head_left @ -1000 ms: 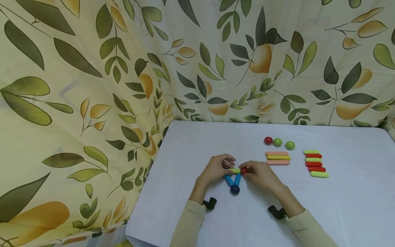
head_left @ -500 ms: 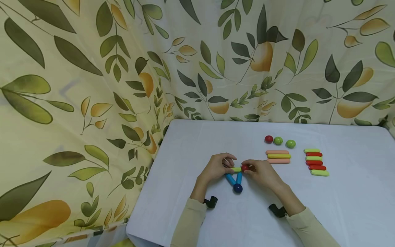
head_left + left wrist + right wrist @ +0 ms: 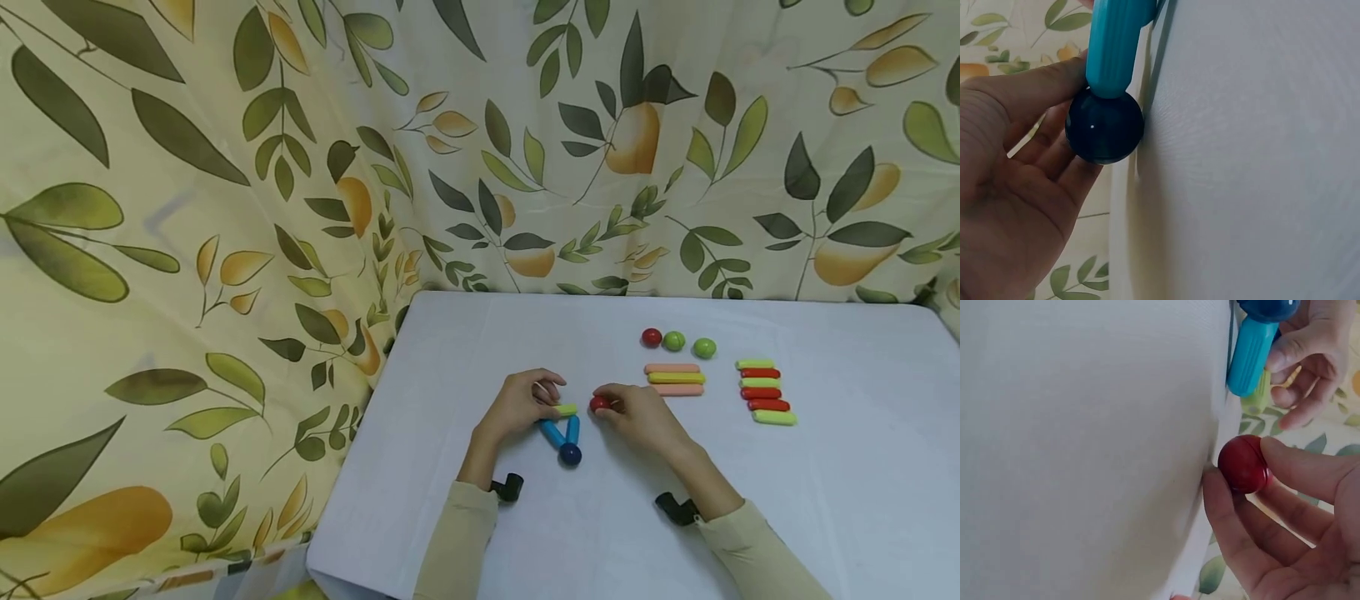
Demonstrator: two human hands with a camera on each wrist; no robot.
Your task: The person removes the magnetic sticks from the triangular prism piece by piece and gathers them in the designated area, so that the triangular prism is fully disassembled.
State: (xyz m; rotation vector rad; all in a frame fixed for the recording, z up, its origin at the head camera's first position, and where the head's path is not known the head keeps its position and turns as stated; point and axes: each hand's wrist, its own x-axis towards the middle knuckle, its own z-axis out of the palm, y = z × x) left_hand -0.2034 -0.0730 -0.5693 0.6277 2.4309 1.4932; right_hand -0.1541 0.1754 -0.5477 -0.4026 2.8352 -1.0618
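My left hand [image 3: 520, 407] pinches a short lime-green stick [image 3: 567, 410] near its left end, where the fingers cover it. Two blue sticks [image 3: 573, 430] run down from there in a V and meet at a dark blue ball [image 3: 571, 454]. The left wrist view has this ball [image 3: 1105, 127] at the end of a ribbed blue stick [image 3: 1114, 47]. Between the thumb and fingers of my right hand [image 3: 639, 414] is a red ball [image 3: 1242, 464], a small gap to the right of the lime stick's free end.
Beyond my right hand, pink and yellow sticks [image 3: 677, 378] lie in a stack. Further right is a column of red and lime sticks [image 3: 763, 393]. A red ball [image 3: 652, 338] and two green balls [image 3: 704, 348] sit behind them on the white table [image 3: 847, 467]. Patterned curtains [image 3: 480, 150] hang behind.
The red ball was against the lime stick's right end; now my right hand holds it apart, slightly to the right. My left hand and the blue V have shifted slightly left since half a second ago.
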